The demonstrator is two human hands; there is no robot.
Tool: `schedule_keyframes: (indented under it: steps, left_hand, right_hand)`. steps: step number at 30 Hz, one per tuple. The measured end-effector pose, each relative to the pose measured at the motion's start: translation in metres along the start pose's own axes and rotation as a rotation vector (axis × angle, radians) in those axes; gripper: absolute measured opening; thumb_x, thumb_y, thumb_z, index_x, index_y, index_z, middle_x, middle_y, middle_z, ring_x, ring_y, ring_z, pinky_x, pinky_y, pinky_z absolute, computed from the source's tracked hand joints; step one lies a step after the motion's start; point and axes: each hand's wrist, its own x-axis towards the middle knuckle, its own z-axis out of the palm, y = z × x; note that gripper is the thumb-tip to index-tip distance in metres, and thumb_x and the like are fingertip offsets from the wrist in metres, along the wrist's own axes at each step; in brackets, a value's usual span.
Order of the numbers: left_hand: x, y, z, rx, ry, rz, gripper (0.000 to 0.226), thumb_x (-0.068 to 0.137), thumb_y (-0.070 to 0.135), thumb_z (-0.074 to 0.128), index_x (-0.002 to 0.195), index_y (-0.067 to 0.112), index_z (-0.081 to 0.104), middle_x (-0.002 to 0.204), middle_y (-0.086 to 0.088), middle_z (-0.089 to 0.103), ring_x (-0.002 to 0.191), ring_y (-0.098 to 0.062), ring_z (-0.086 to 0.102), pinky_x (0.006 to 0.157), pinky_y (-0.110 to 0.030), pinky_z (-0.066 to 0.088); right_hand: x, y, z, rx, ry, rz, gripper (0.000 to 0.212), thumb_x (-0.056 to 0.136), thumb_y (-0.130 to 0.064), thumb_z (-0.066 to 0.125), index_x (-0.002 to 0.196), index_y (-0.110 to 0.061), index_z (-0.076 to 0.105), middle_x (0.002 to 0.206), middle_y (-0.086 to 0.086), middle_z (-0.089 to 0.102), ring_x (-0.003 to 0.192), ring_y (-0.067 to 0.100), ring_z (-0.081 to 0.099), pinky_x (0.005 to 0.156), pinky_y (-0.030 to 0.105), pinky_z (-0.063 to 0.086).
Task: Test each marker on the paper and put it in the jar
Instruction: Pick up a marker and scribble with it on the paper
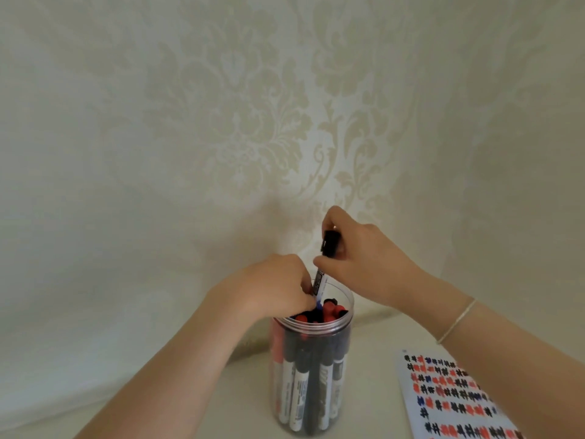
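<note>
Right hand (364,264): yr thumb & fingers are curled round the marker (326,261), pinching it just below its black top end, which sticks up out of the grip.
Right arm: comes in from lower right, wrist raised above the jar, thin bracelet (456,321) on the wrist.
Left hand (278,286): fingers curled down at the jar mouth, tips by the marker's lower barrel & among the caps. Can't tell if you're pinching the barrel or only touching it; fingertips are hidden.
Left arm: comes in from lower left, forearm angled up to the jar rim, back of hand facing up.
Marker: near upright, tilted a bit, white labelled barrel, blue lower end just inside the jar mouth, not yet dropped in.
Jar (346,299): clear plastic, lid off, stands on the pale surface between yr arms, packed w/ upright markers, red & black caps showing at the top.
Paper (449,397): flat on the surface, right of the jar, partly under yr right forearm; rows of black, red & blue test scribbles.
Backdrop: cream cloth (221,122) w/ floral pattern behind everything.
</note>
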Motion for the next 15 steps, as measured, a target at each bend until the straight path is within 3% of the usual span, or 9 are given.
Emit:
schedule_keyframes:
  steps: [2, 5, 7, 11, 15]
  left_hand:
    - [0.006, 0.003, 0.004, 0.038, 0.017, -0.015, 0.034, 0.087, 0.042, 0.060, 0.079, 0.011, 0.070, 0.059, -0.001, 0.054, 0.054, -0.017, 0.048, 0.052, -0.028, 0.037]
    - [0.013, 0.008, 0.007, 0.094, 0.030, -0.040, 0.044, 0.087, 0.044, 0.059, 0.057, 0.012, 0.051, 0.051, 0.000, 0.043, 0.050, -0.016, 0.042, 0.050, -0.027, 0.033]
    - [0.015, 0.009, 0.007, 0.116, 0.039, -0.045, 0.047, 0.087, 0.043, 0.058, 0.054, 0.013, 0.044, 0.050, 0.000, 0.040, 0.049, -0.016, 0.040, 0.049, -0.027, 0.031]
    - [0.011, 0.014, 0.010, 0.086, 0.081, -0.064, 0.042, 0.087, 0.035, 0.058, 0.056, 0.014, 0.039, 0.055, -0.001, 0.039, 0.048, -0.015, 0.037, 0.048, -0.026, 0.030]
    - [0.010, 0.013, 0.011, 0.077, 0.101, -0.055, 0.035, 0.085, 0.027, 0.060, 0.059, 0.014, 0.042, 0.056, 0.000, 0.040, 0.048, -0.014, 0.038, 0.046, -0.025, 0.031]
  right_hand:
    - [-0.002, 0.003, 0.000, -0.127, 0.069, -0.077, 0.016, 0.087, -0.020, 0.057, 0.091, -0.016, 0.043, 0.055, -0.006, 0.046, 0.055, 0.025, 0.048, 0.053, 0.017, 0.025]
    - [-0.004, 0.007, 0.002, -0.109, 0.110, -0.088, 0.011, 0.092, -0.021, 0.053, 0.093, -0.015, 0.045, 0.054, -0.007, 0.041, 0.053, 0.022, 0.044, 0.053, 0.016, 0.023]
    - [-0.003, 0.007, 0.008, -0.084, 0.097, -0.092, 0.010, 0.096, -0.025, 0.048, 0.095, -0.016, 0.046, 0.058, -0.007, 0.043, 0.055, 0.020, 0.046, 0.053, 0.018, 0.025]
    - [-0.002, 0.006, 0.012, -0.009, 0.112, -0.028, 0.017, 0.099, -0.028, 0.043, 0.095, -0.016, 0.054, 0.071, -0.007, 0.051, 0.065, 0.015, 0.050, 0.062, 0.030, 0.043]
    - [0.001, 0.003, 0.010, 0.066, 0.080, 0.024, 0.013, 0.094, -0.023, 0.053, 0.102, -0.019, 0.062, 0.087, -0.007, 0.054, 0.076, 0.009, 0.052, 0.071, 0.019, 0.042]
